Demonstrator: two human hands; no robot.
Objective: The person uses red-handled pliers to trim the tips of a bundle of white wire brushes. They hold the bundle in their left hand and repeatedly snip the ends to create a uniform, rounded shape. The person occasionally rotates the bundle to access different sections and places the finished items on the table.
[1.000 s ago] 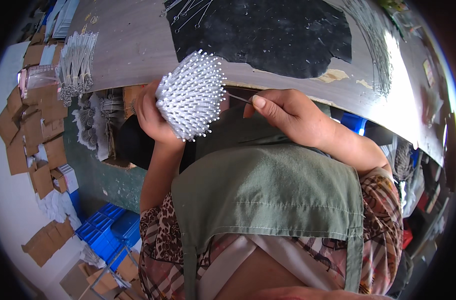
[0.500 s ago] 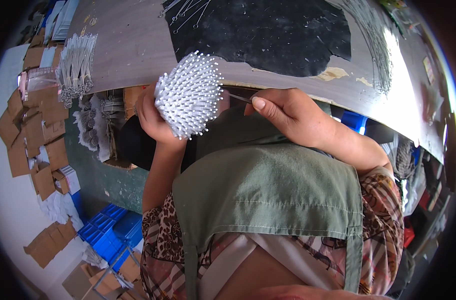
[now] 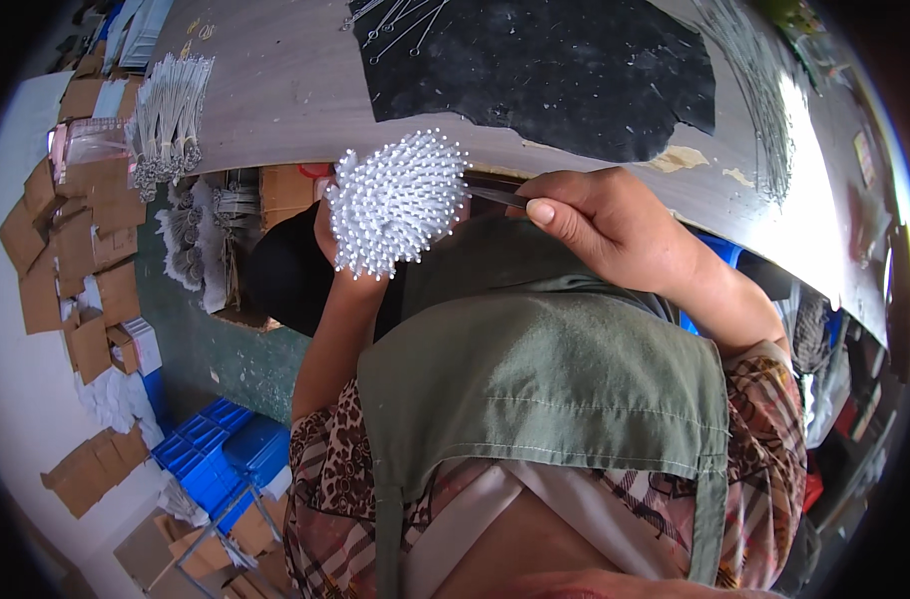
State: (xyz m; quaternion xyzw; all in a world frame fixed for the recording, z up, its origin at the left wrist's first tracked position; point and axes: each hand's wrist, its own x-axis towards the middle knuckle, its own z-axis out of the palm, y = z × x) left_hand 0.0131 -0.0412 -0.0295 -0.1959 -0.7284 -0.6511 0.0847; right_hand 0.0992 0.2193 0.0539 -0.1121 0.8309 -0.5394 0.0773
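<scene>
In front of my apron, my left hand [image 3: 324, 232] is closed around a thick bundle of thin white rods with small bright rounded tips [image 3: 400, 205]. The tips fan out toward me and hide most of the fingers. To the right, my right hand [image 3: 615, 228] pinches a slim, dark, pointed metal tool [image 3: 500, 197] between thumb and fingers. The tool points left at the bundle's right side; whether it touches the tips I cannot tell.
Ahead lies a grey table [image 3: 275, 110] with a black sheet [image 3: 535, 75] and several looped wires [image 3: 405, 25]. Wire bundles lie at its left [image 3: 171, 115] and right [image 3: 749, 95] ends. Blue crates [image 3: 211, 459] and flattened cardboard [image 3: 96, 469] are at the lower left.
The bundle has tilted and shifted slightly right, so more of my left hand is hidden behind it. My right hand keeps its pinch on the tool. The whole view has shifted a little.
</scene>
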